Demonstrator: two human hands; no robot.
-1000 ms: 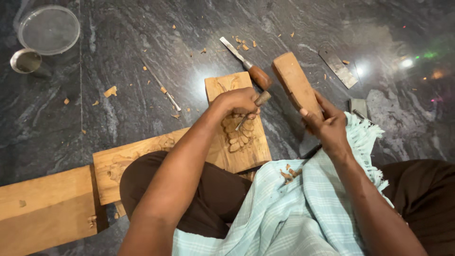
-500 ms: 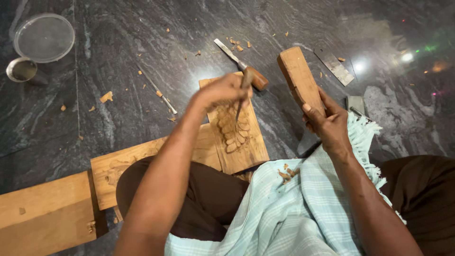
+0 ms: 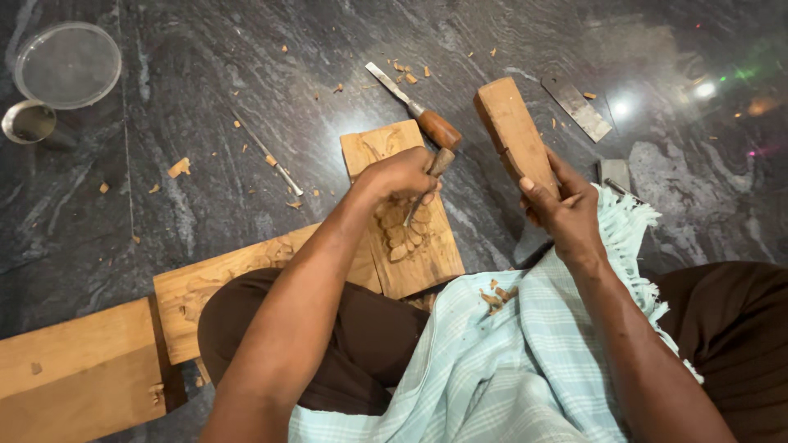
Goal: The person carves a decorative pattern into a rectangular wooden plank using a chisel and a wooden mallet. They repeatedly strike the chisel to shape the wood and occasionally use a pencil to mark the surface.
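Left hand (image 3: 402, 174) clamps a chisel (image 3: 428, 182) on the half-carved wood panel (image 3: 410, 238); right hand (image 3: 566, 209) grips a mallet (image 3: 513, 131) at two o'clock; upper panel still plain

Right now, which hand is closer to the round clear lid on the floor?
Left. The left hand grips a chisel over the carved board, nearer the clear lid; the right hand holds a wooden block farther away.

thin chisel (image 3: 423, 193) tilted on carved panel (image 3: 406, 221), wooden mallet (image 3: 513, 131) raised.
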